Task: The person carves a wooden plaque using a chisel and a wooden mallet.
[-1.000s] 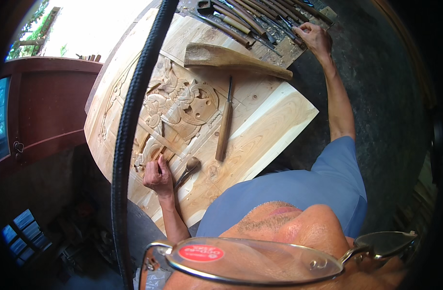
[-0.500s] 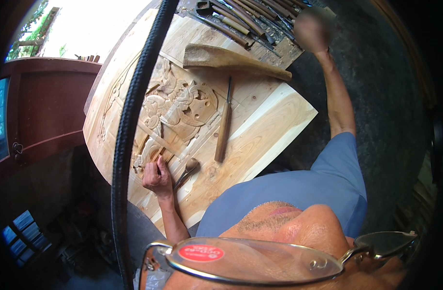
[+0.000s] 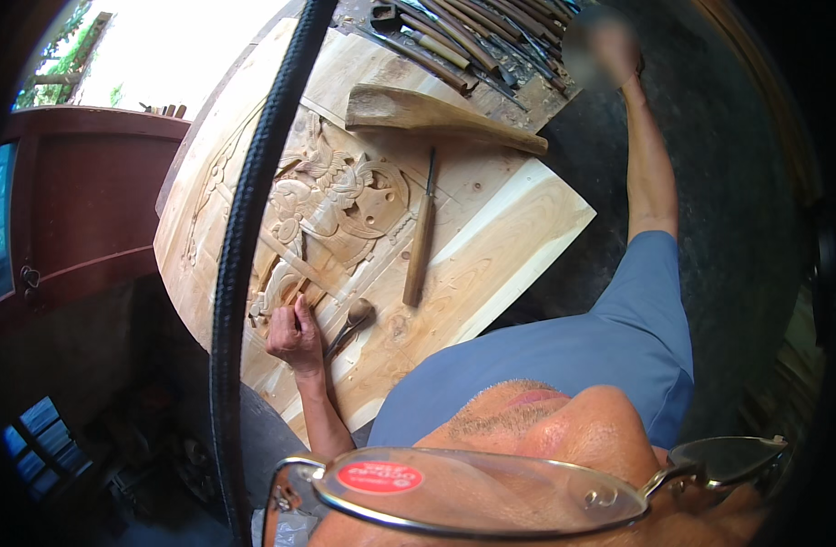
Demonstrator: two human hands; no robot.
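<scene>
My left hand (image 3: 296, 343) is closed with the thumb uppermost, resting on a pale wooden panel (image 3: 518, 228) at the lower end of its carved relief (image 3: 340, 196). What its fingers hold, if anything, I cannot make out; a narrow brown edge shows by the thumb. Beside that wrist lies a tool with a rounded wooden knob (image 3: 359, 311) and dark shaft. A chisel (image 3: 420, 244) with a long wooden handle lies on the panel's plain part. My right hand (image 3: 607, 53) is stretched far out to the upper right, near the row of tools, its fingers smeared.
A long, roughly shaped piece of wood (image 3: 441, 117) lies across the panel's far part. Several wood-handled carving tools (image 3: 468, 41) lie among shavings at the far edge. A dark strap (image 3: 258, 182) crosses the view. A reddish-brown wooden door (image 3: 103, 196) stands at the left.
My right hand has moved slightly farther right and up, its arm straighter. My left hand stays closed at nearly the same place on the panel.
</scene>
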